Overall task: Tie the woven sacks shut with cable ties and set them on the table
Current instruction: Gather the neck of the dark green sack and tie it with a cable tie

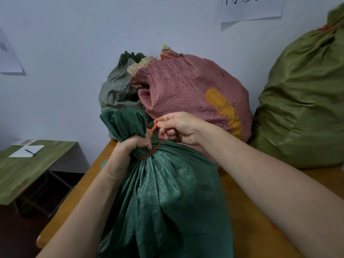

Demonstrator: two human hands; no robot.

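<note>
Head view: green sack (167, 192) is gripped at its neck by left hand (133, 146); red cable tie (153, 128), pinched beside the neck by right hand (178, 127), is best pulled snug.

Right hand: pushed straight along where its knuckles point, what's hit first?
Likely the bunched neck of the green sack, just above the left hand; the right hand pinches the cable tie beside it. Depth unclear.

dark green sack (167, 202) | orange cable tie (151, 154) | pink sack (186, 90), yellow patch (223, 107) | olive sack (301, 108)
</note>
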